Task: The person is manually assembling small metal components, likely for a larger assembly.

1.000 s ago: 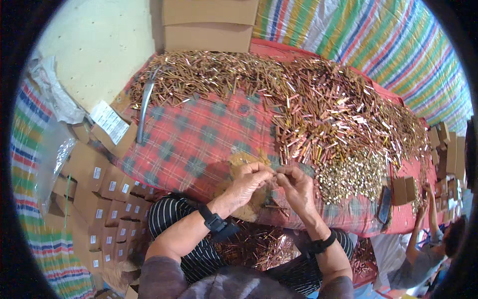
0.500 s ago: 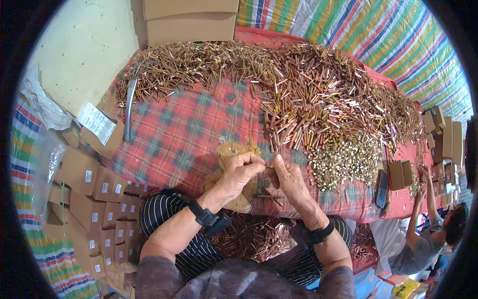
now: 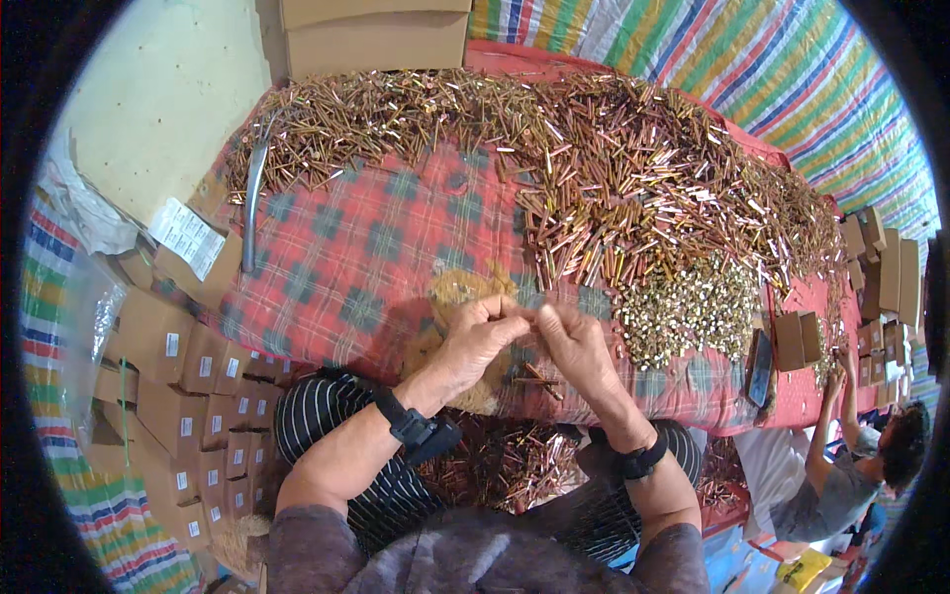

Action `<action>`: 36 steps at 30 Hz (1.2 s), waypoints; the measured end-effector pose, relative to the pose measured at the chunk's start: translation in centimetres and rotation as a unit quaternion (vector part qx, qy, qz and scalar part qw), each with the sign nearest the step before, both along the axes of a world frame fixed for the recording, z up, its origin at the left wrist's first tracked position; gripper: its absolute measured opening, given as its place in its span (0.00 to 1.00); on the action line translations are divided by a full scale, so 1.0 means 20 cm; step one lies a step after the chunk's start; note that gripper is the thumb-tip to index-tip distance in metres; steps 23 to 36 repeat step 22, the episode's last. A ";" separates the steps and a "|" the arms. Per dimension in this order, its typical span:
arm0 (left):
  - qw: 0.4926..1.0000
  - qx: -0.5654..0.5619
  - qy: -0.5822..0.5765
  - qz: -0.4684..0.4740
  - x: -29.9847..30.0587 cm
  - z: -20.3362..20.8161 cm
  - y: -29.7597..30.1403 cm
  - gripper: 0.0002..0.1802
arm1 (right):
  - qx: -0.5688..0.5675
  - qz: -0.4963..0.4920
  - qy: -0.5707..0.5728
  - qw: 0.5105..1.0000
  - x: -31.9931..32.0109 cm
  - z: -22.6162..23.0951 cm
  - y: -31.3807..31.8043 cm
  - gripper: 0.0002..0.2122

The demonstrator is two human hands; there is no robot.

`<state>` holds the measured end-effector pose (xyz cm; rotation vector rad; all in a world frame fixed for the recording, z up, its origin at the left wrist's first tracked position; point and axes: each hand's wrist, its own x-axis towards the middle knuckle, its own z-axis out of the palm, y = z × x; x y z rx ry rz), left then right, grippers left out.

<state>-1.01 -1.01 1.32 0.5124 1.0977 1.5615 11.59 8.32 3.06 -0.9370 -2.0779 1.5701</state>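
Note:
My left hand (image 3: 475,345) and my right hand (image 3: 582,354) meet over the near edge of a padded red plaid cloth (image 3: 341,243). Thumbs and fingers are pinched together, almost tip to tip. Whatever lies between them is too small and blurred to make out. Just beyond my right hand spreads a large heap of slim copper-coloured metal rods (image 3: 633,178). To its right is a pile of small shiny brass-coloured pieces (image 3: 688,312), perhaps nuts. A few loose rods (image 3: 539,382) lie on the cloth between my wrists. More rods (image 3: 505,460) are below, between my legs.
A curved metal bar (image 3: 253,208) lies at the cloth's left. Stacked small cardboard boxes (image 3: 183,396) fill the left side; a large carton (image 3: 376,38) stands at the back. At right are an open box (image 3: 795,342), a dark flat tray (image 3: 759,368) and a co-worker (image 3: 836,485) reaching in.
My right thumb and fingers have shifted slightly and now look blurred; my left hand stays nearly in place. The whole view has moved a little. The co-worker's hands are slightly lower.

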 end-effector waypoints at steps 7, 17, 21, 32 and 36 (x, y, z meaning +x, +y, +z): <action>0.964 0.022 0.211 -0.157 -0.01 -0.01 -0.01 0.08 | 0.122 0.070 -0.102 0.985 0.09 -0.02 0.13 0.22; 0.687 -0.010 0.675 -0.268 0.16 -0.13 -0.01 0.21 | 0.320 0.091 -0.083 0.939 0.12 -0.05 0.10 0.12; 0.741 0.070 0.563 -0.360 0.14 0.04 -0.13 0.27 | 0.301 0.118 -0.062 0.944 0.08 0.04 0.07 0.09; 0.728 0.065 0.575 -0.367 0.10 0.15 -0.15 0.29 | 0.266 0.119 -0.069 0.954 0.05 0.06 0.07 0.11; 0.728 0.065 0.575 -0.367 0.10 0.15 -0.15 0.29 | 0.266 0.119 -0.069 0.954 0.05 0.06 0.07 0.11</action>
